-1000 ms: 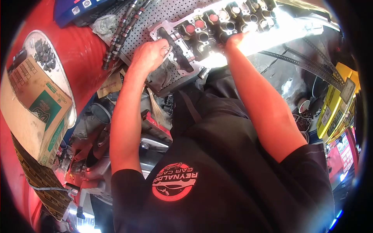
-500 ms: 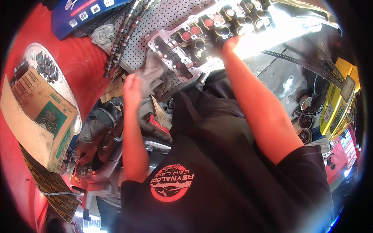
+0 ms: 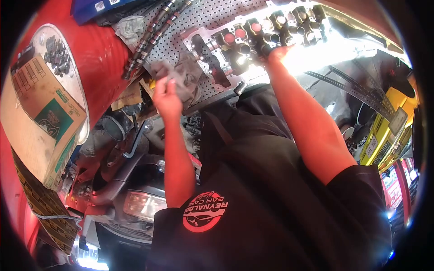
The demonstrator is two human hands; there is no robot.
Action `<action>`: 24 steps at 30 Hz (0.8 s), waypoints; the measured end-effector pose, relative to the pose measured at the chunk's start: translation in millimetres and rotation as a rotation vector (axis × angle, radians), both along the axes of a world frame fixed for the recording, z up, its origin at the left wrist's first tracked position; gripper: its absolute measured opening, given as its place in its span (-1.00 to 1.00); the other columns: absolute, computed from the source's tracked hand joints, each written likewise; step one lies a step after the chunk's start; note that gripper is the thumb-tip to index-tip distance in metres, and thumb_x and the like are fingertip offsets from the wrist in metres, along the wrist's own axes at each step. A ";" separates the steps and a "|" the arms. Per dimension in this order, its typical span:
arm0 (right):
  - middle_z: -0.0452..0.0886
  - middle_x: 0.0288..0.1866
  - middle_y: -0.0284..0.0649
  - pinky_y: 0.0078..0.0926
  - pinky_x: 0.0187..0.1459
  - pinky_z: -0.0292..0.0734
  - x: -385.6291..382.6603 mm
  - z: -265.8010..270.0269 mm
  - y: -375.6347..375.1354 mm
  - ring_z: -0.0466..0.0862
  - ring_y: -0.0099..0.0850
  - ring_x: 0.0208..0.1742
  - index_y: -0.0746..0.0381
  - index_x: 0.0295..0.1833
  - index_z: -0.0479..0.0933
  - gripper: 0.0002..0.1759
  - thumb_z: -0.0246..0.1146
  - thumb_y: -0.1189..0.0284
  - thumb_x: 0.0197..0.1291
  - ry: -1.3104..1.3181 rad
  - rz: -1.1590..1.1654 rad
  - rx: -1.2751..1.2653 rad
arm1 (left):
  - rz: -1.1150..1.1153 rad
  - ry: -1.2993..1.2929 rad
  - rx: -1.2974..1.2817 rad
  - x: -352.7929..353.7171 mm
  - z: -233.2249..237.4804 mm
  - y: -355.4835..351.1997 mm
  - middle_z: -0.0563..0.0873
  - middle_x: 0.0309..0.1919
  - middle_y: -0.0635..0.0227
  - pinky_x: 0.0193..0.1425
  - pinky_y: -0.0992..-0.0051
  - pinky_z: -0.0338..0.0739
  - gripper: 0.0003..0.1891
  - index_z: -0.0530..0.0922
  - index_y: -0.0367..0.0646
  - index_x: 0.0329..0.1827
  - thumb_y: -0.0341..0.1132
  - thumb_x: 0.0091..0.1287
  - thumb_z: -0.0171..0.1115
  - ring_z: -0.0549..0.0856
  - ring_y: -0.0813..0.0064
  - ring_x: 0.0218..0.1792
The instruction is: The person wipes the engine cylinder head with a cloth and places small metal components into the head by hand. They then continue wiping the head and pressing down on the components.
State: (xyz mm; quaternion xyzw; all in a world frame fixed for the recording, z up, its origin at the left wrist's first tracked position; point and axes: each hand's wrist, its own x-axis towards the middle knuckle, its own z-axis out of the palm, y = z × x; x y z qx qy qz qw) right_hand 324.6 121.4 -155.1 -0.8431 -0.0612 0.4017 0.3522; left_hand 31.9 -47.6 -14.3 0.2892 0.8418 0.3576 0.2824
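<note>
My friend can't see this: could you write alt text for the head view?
A person's left hand touches a rumpled grey cloth, while the right hand rests on a silvery metal engine part with round openings, lying on a perforated metal surface.

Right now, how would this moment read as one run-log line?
left hand: at grey rag, grip unclear | right hand: at cylinder head, partly lost in glare | two camshafts: beside cylinder head

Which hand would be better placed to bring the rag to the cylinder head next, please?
Probably the left hand: it seems to grip the rag beside the near end of the cylinder head. The right hand is at the head's edge, partly lost in glare.
</note>
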 end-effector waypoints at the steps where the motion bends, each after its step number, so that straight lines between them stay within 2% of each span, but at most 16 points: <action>1: 0.31 0.45 -0.08 -0.22 0.28 0.36 0.5 0.4 -0.5 0.41 -0.16 0.36 0.20 0.49 0.18 -0.26 -0.27 -0.11 0.45 -0.003 0.004 0.002 | -0.105 0.107 0.072 17.8 4.4 12.9 0.73 -0.19 0.26 -0.01 0.45 0.54 -0.82 0.63 -0.31 -0.07 -0.44 0.32 0.26 0.67 0.45 -0.18; 2: 0.31 0.45 -0.08 -0.22 0.29 0.35 -0.8 0.4 0.3 0.40 -0.15 0.37 0.20 0.49 0.18 -0.26 -0.26 -0.10 0.45 -0.004 0.009 0.002 | -0.118 0.025 0.137 37.7 16.2 30.5 0.74 -0.17 0.21 0.04 0.41 0.54 -0.82 0.65 -0.31 -0.08 -0.44 0.30 0.27 0.70 0.36 -0.13; 4: 0.29 0.46 -0.07 -0.22 0.30 0.33 -0.6 1.7 1.7 0.38 -0.15 0.38 0.21 0.49 0.18 -0.26 -0.25 -0.10 0.45 -0.011 0.018 0.009 | -0.310 0.221 0.133 54.6 0.8 45.6 0.71 -0.20 0.12 0.05 0.25 0.53 -0.83 0.65 -0.26 -0.13 -0.44 0.23 0.26 0.67 0.09 -0.12; 6: 0.28 0.47 -0.07 -0.22 0.31 0.31 0.0 1.5 1.2 0.37 -0.14 0.39 0.22 0.49 0.19 -0.26 -0.24 -0.10 0.46 -0.011 0.024 0.010 | -0.341 0.347 0.137 64.9 -17.6 50.3 0.69 -0.23 0.12 0.01 0.21 0.52 -0.84 0.62 -0.25 -0.15 -0.43 0.22 0.27 0.65 0.06 -0.14; 9: 0.27 0.48 -0.06 -0.22 0.33 0.28 -2.6 3.3 0.1 0.34 -0.14 0.41 0.23 0.49 0.19 -0.26 -0.23 -0.09 0.46 -0.018 0.033 0.028 | -0.219 0.231 0.136 74.3 -23.6 38.3 0.68 -0.24 0.12 -0.02 0.18 0.51 -0.84 0.59 -0.25 -0.16 -0.46 0.20 0.26 0.65 0.04 -0.15; 10: 0.26 0.49 -0.05 -0.22 0.34 0.27 -3.3 2.9 -0.2 0.33 -0.13 0.42 0.23 0.49 0.19 -0.26 -0.23 -0.09 0.46 -0.010 0.032 0.029 | -0.246 0.250 0.135 72.3 -26.9 37.6 0.68 -0.24 0.11 -0.03 0.16 0.51 -0.84 0.59 -0.25 -0.16 -0.46 0.21 0.25 0.64 0.02 -0.15; 12: 0.25 0.49 -0.05 -0.22 0.36 0.25 -6.2 4.5 -1.2 0.32 -0.13 0.43 0.24 0.49 0.19 -0.26 -0.22 -0.09 0.46 -0.002 0.031 0.030 | -0.304 0.283 0.125 66.9 -20.6 44.2 0.68 -0.25 0.09 -0.06 0.13 0.50 -0.85 0.58 -0.25 -0.16 -0.46 0.22 0.24 0.64 0.00 -0.17; 16: 0.23 0.51 -0.04 -0.22 0.38 0.20 -9.2 5.6 -0.9 0.28 -0.12 0.46 0.26 0.49 0.20 -0.26 -0.20 -0.08 0.46 -0.001 0.032 0.054 | -0.172 0.260 -0.004 67.1 -22.8 59.6 0.68 -0.27 0.00 -0.09 0.09 0.50 -0.86 0.55 -0.23 -0.14 -0.42 0.26 0.21 0.64 -0.08 -0.21; 17: 0.23 0.51 -0.03 -0.22 0.39 0.19 -10.2 5.5 0.6 0.28 -0.12 0.46 0.26 0.49 0.20 -0.26 -0.20 -0.08 0.46 0.003 0.038 0.062 | -0.152 0.268 0.023 73.2 -19.1 55.9 0.68 -0.30 -0.01 -0.12 0.07 0.50 -0.87 0.53 -0.21 -0.15 -0.41 0.28 0.20 0.65 -0.11 -0.24; 20: 0.21 0.53 -0.02 -0.22 0.41 0.16 -12.9 9.0 3.0 0.25 -0.11 0.48 0.27 0.49 0.20 -0.26 -0.19 -0.07 0.46 0.012 0.048 0.100 | -0.129 0.211 -0.116 91.2 -5.6 33.1 0.68 -0.32 -0.03 -0.12 0.07 0.51 -0.89 0.52 -0.21 -0.16 -0.41 0.30 0.18 0.65 -0.15 -0.25; 21: 0.21 0.53 -0.02 -0.22 0.42 0.15 -13.5 10.5 1.6 0.24 -0.11 0.49 0.27 0.49 0.20 -0.26 -0.18 -0.07 0.46 0.010 0.051 0.110 | -0.125 0.117 -0.143 89.0 -6.2 21.2 0.68 -0.35 0.07 -0.13 0.20 0.54 -0.91 0.52 -0.22 -0.19 -0.42 0.31 0.21 0.68 0.03 -0.31; 24: 0.19 0.54 -0.01 -0.22 0.44 0.12 -5.7 17.6 0.0 0.22 -0.10 0.51 0.28 0.49 0.20 -0.26 -0.17 -0.06 0.47 -0.003 0.099 0.168 | -0.092 0.093 0.107 62.8 -24.8 -20.8 0.69 -0.36 0.29 -0.17 0.47 0.53 -0.93 0.56 -0.25 -0.21 -0.48 0.31 0.26 0.64 0.52 -0.32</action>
